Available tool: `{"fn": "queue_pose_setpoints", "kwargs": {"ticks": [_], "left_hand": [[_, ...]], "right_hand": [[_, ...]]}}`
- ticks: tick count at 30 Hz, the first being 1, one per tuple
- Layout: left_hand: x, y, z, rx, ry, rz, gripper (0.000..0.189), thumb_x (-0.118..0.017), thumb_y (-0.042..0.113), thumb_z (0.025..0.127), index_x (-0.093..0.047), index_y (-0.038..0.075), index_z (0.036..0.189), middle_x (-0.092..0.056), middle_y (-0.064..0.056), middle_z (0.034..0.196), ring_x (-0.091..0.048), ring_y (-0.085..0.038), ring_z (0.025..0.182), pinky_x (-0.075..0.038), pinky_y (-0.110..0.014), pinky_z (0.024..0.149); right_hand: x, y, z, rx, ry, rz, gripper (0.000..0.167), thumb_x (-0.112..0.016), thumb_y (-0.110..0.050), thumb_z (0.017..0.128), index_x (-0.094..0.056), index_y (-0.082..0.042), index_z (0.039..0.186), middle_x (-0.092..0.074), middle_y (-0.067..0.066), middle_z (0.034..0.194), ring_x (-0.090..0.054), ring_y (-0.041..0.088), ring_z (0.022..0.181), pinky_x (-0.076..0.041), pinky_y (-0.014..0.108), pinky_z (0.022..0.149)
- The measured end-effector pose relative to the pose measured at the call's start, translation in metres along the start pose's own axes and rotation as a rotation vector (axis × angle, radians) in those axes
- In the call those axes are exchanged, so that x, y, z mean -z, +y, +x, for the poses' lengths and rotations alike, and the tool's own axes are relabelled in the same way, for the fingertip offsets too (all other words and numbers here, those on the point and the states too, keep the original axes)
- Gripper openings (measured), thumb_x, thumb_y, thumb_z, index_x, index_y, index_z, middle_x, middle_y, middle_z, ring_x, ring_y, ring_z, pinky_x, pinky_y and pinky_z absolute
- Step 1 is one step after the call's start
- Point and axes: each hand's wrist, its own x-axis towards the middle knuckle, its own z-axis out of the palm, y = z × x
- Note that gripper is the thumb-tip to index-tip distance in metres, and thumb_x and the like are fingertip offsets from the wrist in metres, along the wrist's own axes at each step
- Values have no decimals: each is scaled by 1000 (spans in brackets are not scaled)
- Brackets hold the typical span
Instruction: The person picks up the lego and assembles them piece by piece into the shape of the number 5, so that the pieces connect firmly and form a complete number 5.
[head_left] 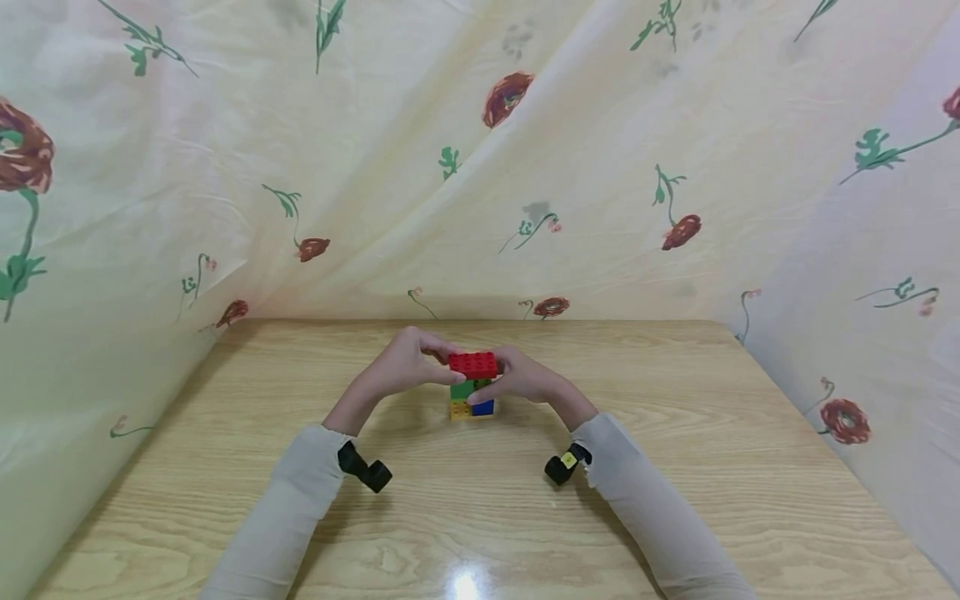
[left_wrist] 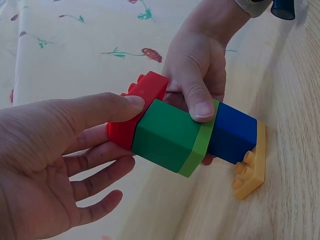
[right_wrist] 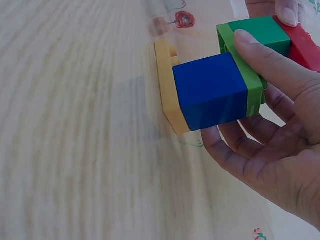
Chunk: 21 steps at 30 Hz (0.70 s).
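A stack of toy building bricks stands at the middle of the table. At its base is a flat yellow brick (right_wrist: pixel 168 95) with a blue brick (right_wrist: pixel 212 90) on one half of it. A flat light green brick (left_wrist: pixel 200 142) lies over the blue one and carries a darker green brick (left_wrist: pixel 165 135). On top sits a flat red brick (head_left: pixel 474 364). From the left, my left hand (head_left: pixel 408 362) pinches the red brick between thumb and fingers. My right hand (head_left: pixel 528 379) grips the stack around the light green brick, thumb in front, other fingers behind.
The wooden table (head_left: pixel 465 492) reaches back to a flowered cloth (head_left: pixel 420 167) hung behind it and along both sides. Each wrist wears a black camera band, such as the left band (head_left: pixel 363 467), below the sleeve's end.
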Motion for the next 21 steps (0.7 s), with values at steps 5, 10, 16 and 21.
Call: {"fn": "queue_pose_setpoints", "kwargs": {"ticks": [5,10,16,21], "left_hand": [[1,2,0,0,-1,-6,34,-87,21,81,-79,9,112,-77,-5,108,-64,-23,102,-53,-36,84],[1,0,3,-13,-16,-7,34,-86,22,82,-79,10,113,-76,-4,107,-64,-22,101,-52,-38,87],[0,-1,3,-13,-21,10,34,-86,23,83,-79,11,114,-76,-3,106,-64,-21,100,-50,-47,93],[-1,-1,2,-16,-29,14,35,-86,23,83,-79,11,115,-75,-2,106,-63,-21,100,-47,-56,99]], "right_hand": [[0,0,0,13,6,-3,40,-81,-4,85,-68,0,123,-76,6,111,-68,14,90,-56,33,90],[1,-1,-1,8,16,-8,38,-81,-4,85,-69,0,121,-76,6,108,-66,13,87,-56,33,88],[0,-1,-2,1,22,-8,38,-81,-5,85,-69,0,121,-75,15,112,-67,15,88,-56,33,89],[-2,1,-2,-13,23,-13,37,-82,-6,85,-69,-1,120,-76,12,110,-67,15,88,-56,34,89]]}}
